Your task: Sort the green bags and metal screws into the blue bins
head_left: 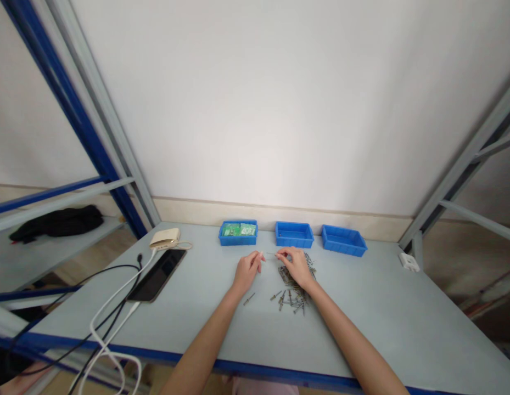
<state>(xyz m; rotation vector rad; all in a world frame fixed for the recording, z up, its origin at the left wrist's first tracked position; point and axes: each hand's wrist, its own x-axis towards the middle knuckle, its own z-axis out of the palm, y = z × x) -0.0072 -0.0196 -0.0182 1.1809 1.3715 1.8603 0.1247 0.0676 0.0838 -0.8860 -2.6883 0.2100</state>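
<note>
My right hand (296, 264) is closed in a pinch on a thin metal pin-like fastener (271, 253), which points left toward my other hand. My left hand (247, 270) has its fingertips pressed together close to the pin's end; whatever is between them is too small to name. Under and beside my right hand lies a pile of metal fasteners (285, 276), partly covered by that hand. Nearer to me is a looser group of fasteners (290, 299), with thin shanks and thicker ends. One single fastener (249, 299) lies below my left wrist.
Three blue bins stand along the wall: a left bin (238, 240) holding green packets (239, 229), a middle bin (295, 241) with a tiny piece inside, and a right bin (343, 247). A phone (158, 276), cables, a cream box (164, 238) and a white adapter (409, 262) lie farther out.
</note>
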